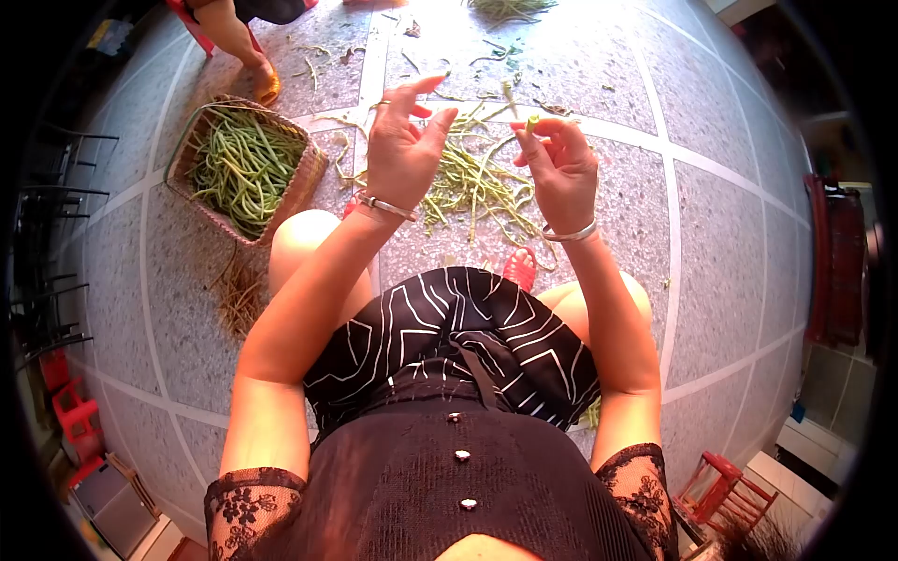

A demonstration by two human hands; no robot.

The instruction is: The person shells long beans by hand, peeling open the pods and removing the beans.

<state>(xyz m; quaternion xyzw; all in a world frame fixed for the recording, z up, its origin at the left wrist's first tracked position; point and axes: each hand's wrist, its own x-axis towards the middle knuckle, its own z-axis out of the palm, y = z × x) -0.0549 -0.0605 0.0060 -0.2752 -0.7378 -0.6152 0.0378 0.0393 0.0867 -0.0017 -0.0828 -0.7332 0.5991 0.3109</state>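
Observation:
My right hand is closed in a pinch around a green bean, whose pale green end sticks up past the thumb. A small blurred green piece shows just above that hand. My left hand is raised to the left, its thumb and fingers apart with nothing visible between them. Below and between both hands lies a loose pile of long green beans on the floor. To the left, a woven basket holds many long beans.
Bean scraps are scattered over the speckled tile floor. Another green heap lies at the far edge. A person's foot in an orange shoe is near the basket. Dry brown stalks lie below it. A red stool stands lower right.

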